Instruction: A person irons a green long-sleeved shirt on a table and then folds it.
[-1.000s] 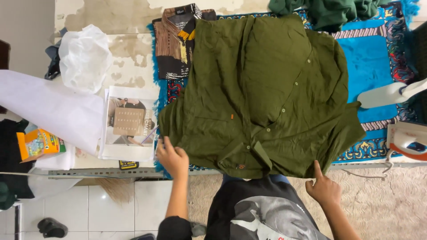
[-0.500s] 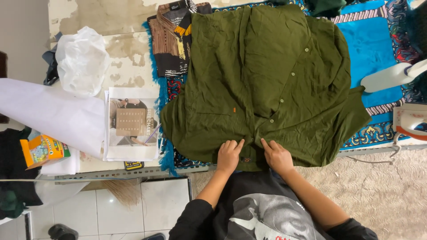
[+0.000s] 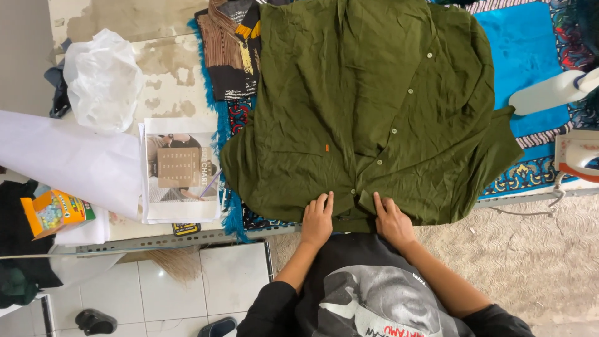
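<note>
Both hands have come in from the hem corners, now side by side at mid-hem. Head view: left hand (image 3: 318,219) & right hand (image 3: 393,219) lie flat, fingers spread, gripping nothing, pressing green shirt (image 3: 368,106) spread on blue mat (image 3: 530,56). Front lies buttoned but creased; smoothing looks unfinished. Iron (image 3: 577,156) sits untouched at right.

**The room around my worktable**

Beyond my fingers, a blue patterned cloth with a fringed edge (image 3: 530,56) covers the table. Off to my left, the bare tabletop of worn, peeling cream paint (image 3: 168,75) shows through. Below that, white glazed floor tiles (image 3: 231,281) meet a beige rough carpet (image 3: 530,262) on my right. Even, soft light falls everywhere.
</note>
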